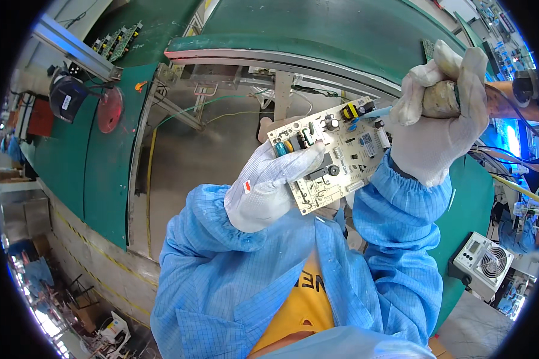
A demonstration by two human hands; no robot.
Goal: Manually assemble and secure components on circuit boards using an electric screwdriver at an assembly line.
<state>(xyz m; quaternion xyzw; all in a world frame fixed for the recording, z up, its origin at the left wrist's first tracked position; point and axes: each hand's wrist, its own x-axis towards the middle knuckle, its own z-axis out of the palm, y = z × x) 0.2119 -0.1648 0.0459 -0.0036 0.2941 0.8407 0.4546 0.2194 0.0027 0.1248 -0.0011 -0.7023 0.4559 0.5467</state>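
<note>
My left hand (272, 185), in a white glove with a small red arrow mark, is closed on the left edge of a cream circuit board (341, 160). Its thumb lies over the component side, where capacitors, coils and a black heat sink stand. The board is tilted in front of my chest. My right hand (437, 119), gloved too, is raised beyond the board's right end. Its fingers curl round a greyish-brown block (441, 99) whose kind I cannot make out. A thin light-blue stick (378, 112) reaches from beside this hand to the board's upper right corner.
A green-topped bench (317, 24) with a metal edge runs across the front. At left, another green bench (60, 161) carries a black scanner-like device (69, 96) and a red round dish (109, 110). A bare forearm (502, 99) shows at right, above a white fan unit (484, 263).
</note>
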